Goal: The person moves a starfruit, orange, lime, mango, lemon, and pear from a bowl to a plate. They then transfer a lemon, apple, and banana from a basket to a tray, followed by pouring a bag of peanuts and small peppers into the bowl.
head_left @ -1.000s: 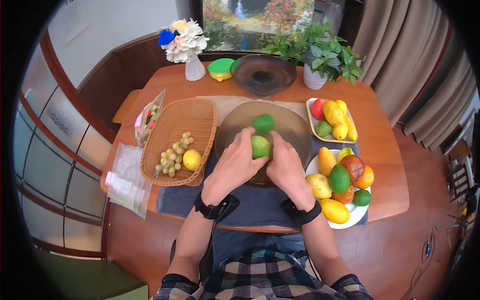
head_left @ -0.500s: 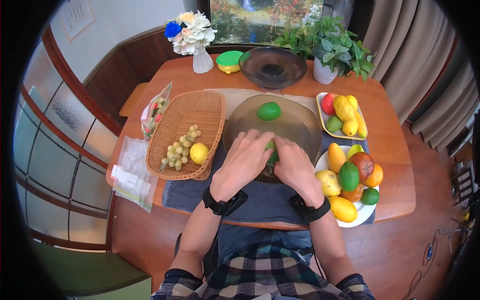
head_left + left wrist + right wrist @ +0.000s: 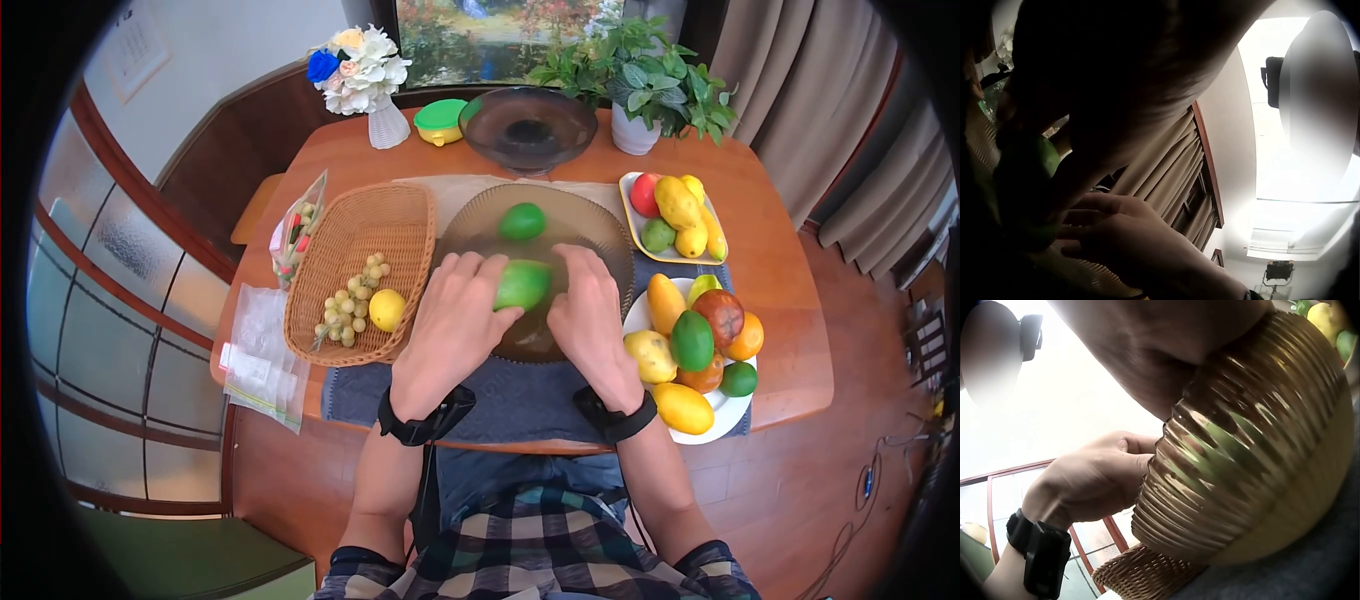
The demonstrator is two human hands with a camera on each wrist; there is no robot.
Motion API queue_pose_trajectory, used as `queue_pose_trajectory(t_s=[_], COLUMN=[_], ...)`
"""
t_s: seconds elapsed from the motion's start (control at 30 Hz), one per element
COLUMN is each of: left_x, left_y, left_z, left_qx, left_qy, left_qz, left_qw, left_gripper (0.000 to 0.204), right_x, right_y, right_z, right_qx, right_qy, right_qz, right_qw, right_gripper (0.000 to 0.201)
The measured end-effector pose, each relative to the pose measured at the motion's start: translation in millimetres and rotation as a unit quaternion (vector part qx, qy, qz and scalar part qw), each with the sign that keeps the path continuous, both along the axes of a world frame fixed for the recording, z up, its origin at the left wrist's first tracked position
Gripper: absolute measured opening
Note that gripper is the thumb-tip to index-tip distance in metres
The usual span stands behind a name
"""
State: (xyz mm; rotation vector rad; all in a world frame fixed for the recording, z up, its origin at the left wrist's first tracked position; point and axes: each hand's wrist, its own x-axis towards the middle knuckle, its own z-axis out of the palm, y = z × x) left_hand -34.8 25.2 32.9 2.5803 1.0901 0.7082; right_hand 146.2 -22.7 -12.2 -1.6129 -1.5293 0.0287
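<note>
A ribbed, brownish see-through bowl point(image 3: 597, 290) stands in front of me on a dark cloth, with liquid showing through its side in the right wrist view. Over it, my left hand point(image 3: 447, 322) grips an oval, light green fruit point(image 3: 523, 284), thumb on the near side and fingers across the top left. My right hand point(image 3: 588, 322) hovers at the bowl's right part, loosely bent fingers apart from the fruit. Farther back in the bowl lies a darker green fruit point(image 3: 522, 221). In the left wrist view, the gripped fruit point(image 3: 1047, 155) is mostly in shadow.
To the left, a wicker basket point(image 3: 350, 232) holds grapes point(image 3: 352, 305) and a yellow fruit point(image 3: 387, 310). Mixed fruit fills a white plate point(image 3: 722, 418) and a small tray point(image 3: 632, 222) on the right. Behind stand a dark glass bowl point(image 3: 490, 140), a flower vase and a potted plant.
The light green fruit was between both hands and partly covered. Now the left hand alone has it, and the right hand has drawn away to the right.
</note>
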Motion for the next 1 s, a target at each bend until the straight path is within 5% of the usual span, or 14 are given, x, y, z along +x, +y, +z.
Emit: queue_pose_trajectory(t_s=[0.37, 0.5, 0.6, 0.67, 1.0], left_x=[-20, -46, -69, -80, -73], left_y=[-2, 2, 15, 23, 51], left_z=[15, 41, 45, 33, -1], left_qx=[0.004, -0.111, -0.050, 0.083, -0.036], left_qy=[-0.037, -0.208, -0.167, -0.032, 0.063], left_qz=[0.022, 0.129, 0.204, 0.285, 0.274], left_qw=[0.999, 0.963, 0.963, 0.954, 0.959], left_gripper=[0.059, 0.053, 0.054, 0.054, 0.041], right_x=[-2, -2, -4, -5, -3], right_y=[-6, -12, -11, -10, -12], right_z=[0, 2, 0, -5, -4], right_qx=[0.022, 0.029, 0.037, 0.037, 0.025], right_qy=[0.022, 0.041, 0.049, 0.042, 0.052], right_qz=[-0.015, -0.005, 0.002, 0.009, 0.023], right_qw=[0.999, 0.999, 0.998, 0.998, 0.998], right_gripper=[0.035, 0.030, 0.025, 0.022, 0.021])
